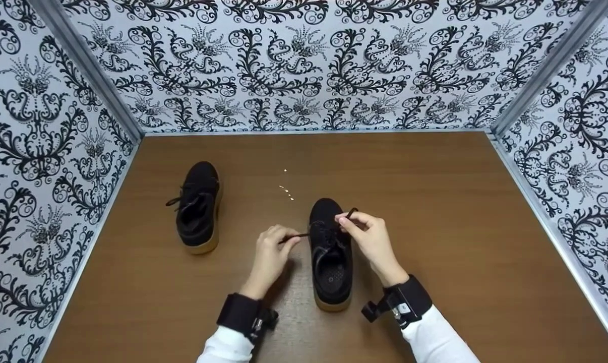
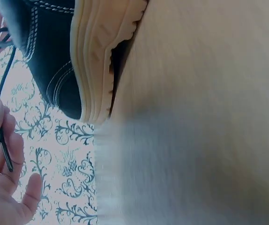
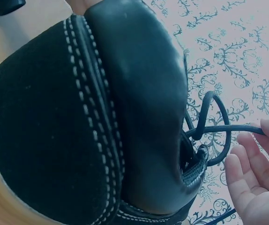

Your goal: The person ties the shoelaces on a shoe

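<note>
A black lace-up shoe [image 1: 325, 210] with a tan sole stands on the brown table between both hands, its toe pointing away from me. On its left side my left hand [image 1: 269, 257] pinches one end of the shoelace [image 2: 4, 145] between thumb and fingers, pulled out sideways. My right hand [image 1: 375, 246], at the right of the laces, pinches the other lace end [image 1: 352, 213]. In the right wrist view the dark lace [image 3: 240, 127] runs from a loose loop above the shoe's opening to the right fingers [image 3: 240, 180]. How the laces cross is hard to see.
A second black shoe [image 1: 200, 176], its lace sticking out to the left, stands farther left on the table [image 1: 435, 201]. Small white specks [image 1: 286, 190] lie behind the middle. Patterned panels [image 1: 304, 65] with metal edging [image 1: 314, 133] border the back and sides.
</note>
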